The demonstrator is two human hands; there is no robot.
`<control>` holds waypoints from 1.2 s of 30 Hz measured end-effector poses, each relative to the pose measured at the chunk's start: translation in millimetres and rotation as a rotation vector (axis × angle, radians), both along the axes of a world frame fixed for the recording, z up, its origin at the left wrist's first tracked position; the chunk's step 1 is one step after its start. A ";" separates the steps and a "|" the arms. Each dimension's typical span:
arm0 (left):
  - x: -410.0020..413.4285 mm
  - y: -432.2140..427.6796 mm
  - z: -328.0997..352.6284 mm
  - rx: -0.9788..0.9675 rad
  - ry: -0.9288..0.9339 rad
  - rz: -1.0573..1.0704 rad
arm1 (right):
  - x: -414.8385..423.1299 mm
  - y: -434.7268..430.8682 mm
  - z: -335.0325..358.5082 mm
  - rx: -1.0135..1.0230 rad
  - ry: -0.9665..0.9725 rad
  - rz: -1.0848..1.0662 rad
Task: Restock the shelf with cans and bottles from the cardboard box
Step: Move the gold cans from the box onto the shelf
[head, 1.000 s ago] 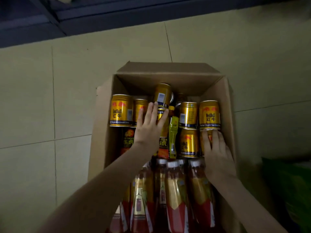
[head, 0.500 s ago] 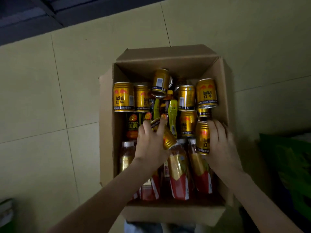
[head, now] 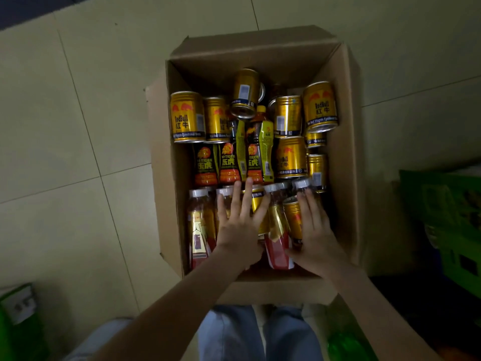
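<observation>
Head view. Brown cardboard box [head: 343,152] is holding about ten gold metal cans [head: 187,117], three black-labelled bottles [head: 229,162] and four white-capped bottles [head: 199,220]. Left hand [head: 239,227], fingers spread, is resting on one gold can [head: 257,207]; right hand [head: 316,238] is gripping another gold can [head: 294,220].

A single wide-angle camera, worn on the person's head, supplies the only view. It faces forward and steeply down, almost vertically, onto the open brown cardboard box [head: 260,50], which fills the centre of the frame at close range, within arm's reach. The pale tiled floor [head: 78,126] surrounds the box on the left, top and right. The two bare forearms [head: 166,308] enter from the bottom edge, and the blue denim trouser legs [head: 234,334] lie directly beneath the lens.
</observation>
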State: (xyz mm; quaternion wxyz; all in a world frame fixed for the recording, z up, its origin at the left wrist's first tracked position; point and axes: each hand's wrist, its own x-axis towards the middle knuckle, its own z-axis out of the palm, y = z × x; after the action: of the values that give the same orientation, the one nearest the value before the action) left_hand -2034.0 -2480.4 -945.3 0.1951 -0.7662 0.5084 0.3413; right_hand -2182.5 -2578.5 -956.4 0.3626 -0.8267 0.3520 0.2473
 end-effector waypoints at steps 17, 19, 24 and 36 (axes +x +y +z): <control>66.5 -35.4 76.7 -0.071 0.136 -0.352 | 12.9 -12.4 67.8 0.045 -0.075 -0.486; 68.5 -31.4 127.2 -0.115 0.245 0.057 | 16.5 -17.4 113.6 0.096 -0.128 -0.658; 71.6 -36.4 257.0 -0.119 0.438 0.630 | 25.8 -14.5 249.2 0.187 -0.342 -0.961; -10.8 -61.6 543.3 -0.306 0.912 0.648 | -39.3 32.2 559.6 0.378 -0.886 -1.366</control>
State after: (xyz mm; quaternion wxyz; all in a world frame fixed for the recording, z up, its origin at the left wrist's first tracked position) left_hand -2044.8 -2541.9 -402.0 -0.2709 -0.6775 0.3242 0.6020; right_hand -2221.8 -2546.3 -396.9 0.6703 -0.3773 0.5531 -0.3200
